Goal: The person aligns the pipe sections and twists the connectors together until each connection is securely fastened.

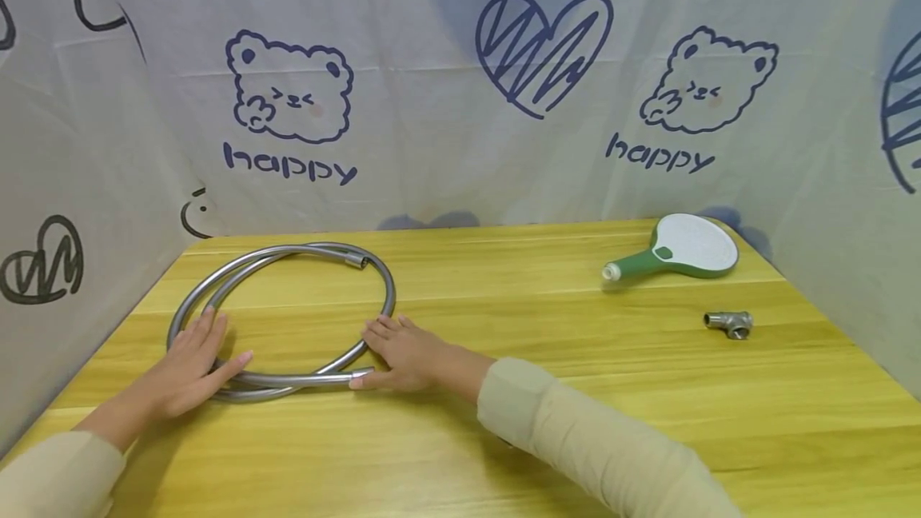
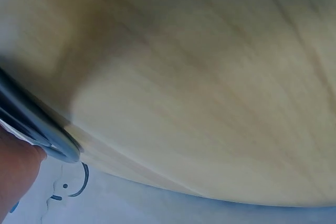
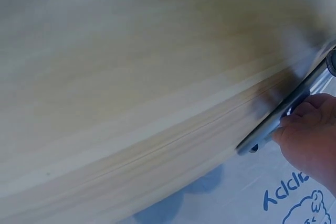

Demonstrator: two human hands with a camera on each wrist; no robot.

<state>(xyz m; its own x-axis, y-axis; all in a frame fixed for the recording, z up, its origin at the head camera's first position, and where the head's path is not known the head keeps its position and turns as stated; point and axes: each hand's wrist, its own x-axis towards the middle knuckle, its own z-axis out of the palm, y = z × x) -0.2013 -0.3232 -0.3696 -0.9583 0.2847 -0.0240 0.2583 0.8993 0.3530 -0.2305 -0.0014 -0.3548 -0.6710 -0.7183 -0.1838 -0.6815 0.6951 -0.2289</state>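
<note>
A grey metal shower hose [image 1: 302, 380] lies coiled in loops on the left part of the table. One end fitting [image 1: 356, 260] is at the back of the coil; the other end lies at the front, by the right thumb. My left hand [image 1: 189, 370] rests over the coil's left side, fingers extended and thumb spread. On the right side, my right hand [image 1: 406, 354] lays its fingers over the hose, its thumb at the front end. The left wrist view shows the hose [image 2: 37, 116] beside part of the left hand [image 2: 18, 166]; the right wrist view shows the right hand [image 3: 310, 140] against the coil.
At the back right lies a green-handled shower head [image 1: 694, 246] with a white round face. A small metal tee fitting [image 1: 730, 324] sits nearer, at the right. White cloth [image 1: 432, 142] with drawings borders the wooden table [image 1: 540, 310] at the back and sides.
</note>
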